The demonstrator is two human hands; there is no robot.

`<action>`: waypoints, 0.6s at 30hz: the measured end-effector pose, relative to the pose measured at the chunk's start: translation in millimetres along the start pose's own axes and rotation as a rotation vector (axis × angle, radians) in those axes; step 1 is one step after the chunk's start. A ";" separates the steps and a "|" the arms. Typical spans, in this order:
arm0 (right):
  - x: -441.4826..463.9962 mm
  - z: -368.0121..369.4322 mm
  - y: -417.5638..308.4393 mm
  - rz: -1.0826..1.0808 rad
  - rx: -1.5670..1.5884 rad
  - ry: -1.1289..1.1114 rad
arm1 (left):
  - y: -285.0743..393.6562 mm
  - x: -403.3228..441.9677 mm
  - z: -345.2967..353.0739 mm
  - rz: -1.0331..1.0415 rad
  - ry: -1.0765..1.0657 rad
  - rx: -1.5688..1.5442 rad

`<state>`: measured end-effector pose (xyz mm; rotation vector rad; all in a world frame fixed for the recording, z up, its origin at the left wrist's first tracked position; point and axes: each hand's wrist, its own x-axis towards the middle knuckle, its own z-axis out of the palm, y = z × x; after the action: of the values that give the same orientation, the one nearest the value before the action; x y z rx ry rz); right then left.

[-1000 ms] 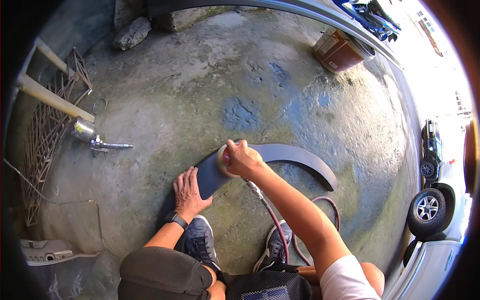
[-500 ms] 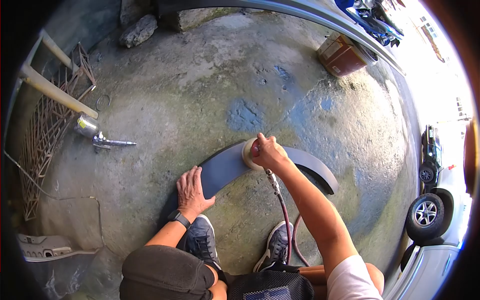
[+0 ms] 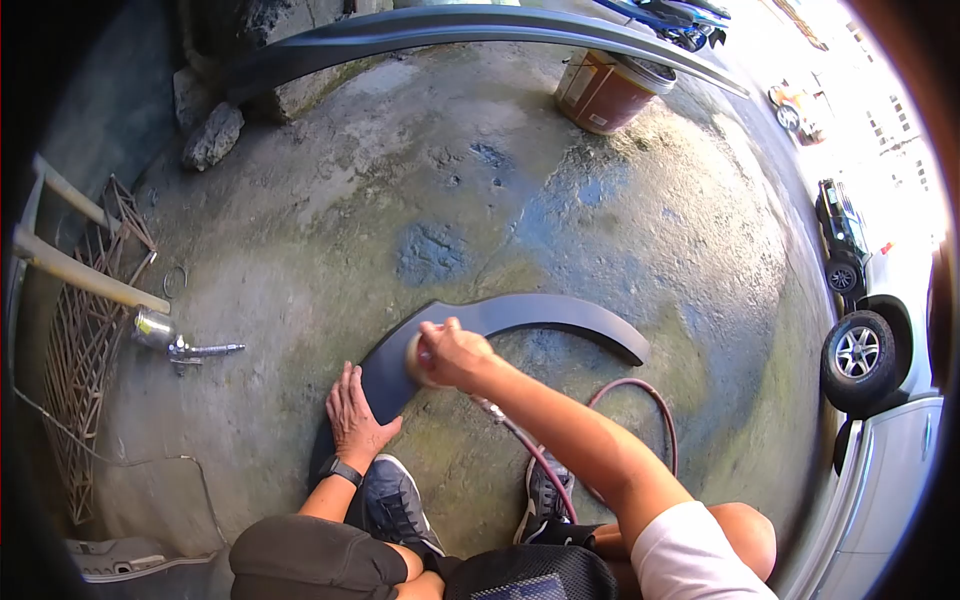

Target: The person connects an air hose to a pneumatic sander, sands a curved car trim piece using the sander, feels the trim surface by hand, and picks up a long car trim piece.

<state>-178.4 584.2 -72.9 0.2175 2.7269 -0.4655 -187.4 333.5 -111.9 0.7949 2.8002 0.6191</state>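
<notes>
A dark grey curved fender flare [image 3: 545,311] lies on the concrete floor in front of my shoes. My left hand [image 3: 358,415] rests on its left part, fingers stretched and thumb spread. My right hand [image 3: 460,357] is wrapped round an air sander [image 3: 416,362] with a pale round pad, which sits on the flare just right of my left hand. A reddish air hose [image 3: 545,462] runs from the sander past my right shoe and loops on the floor. My right fingers partly cover the sander's body.
A spray gun [image 3: 190,346] lies on the left beside a rusty metal lattice [image 3: 75,400]. At the back, a long grey panel [image 3: 450,30] spans above a brown bucket [image 3: 605,95] and a rock [image 3: 213,138]. A parked white vehicle [image 3: 895,450] stands on the right.
My right hand has slid the sander left and nearer to me along the flare, closer to my left hand. More of the hose loop shows. The camera view has shifted.
</notes>
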 end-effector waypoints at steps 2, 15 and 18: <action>-4.5 -8.5 45.9 0.131 -0.008 -0.045 | 0.7 -0.2 -0.5 0.003 0.019 0.028; -198.8 -94.2 204.2 0.478 0.109 0.008 | 27.3 57.8 37.4 0.435 -0.240 0.146; -241.3 -92.4 189.9 0.436 0.201 -0.054 | 48.4 86.7 51.5 0.453 -0.261 0.144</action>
<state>53.5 772.1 44.2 0.8176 2.4753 -0.6021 -224.4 434.9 -141.2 1.4452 2.4569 0.3400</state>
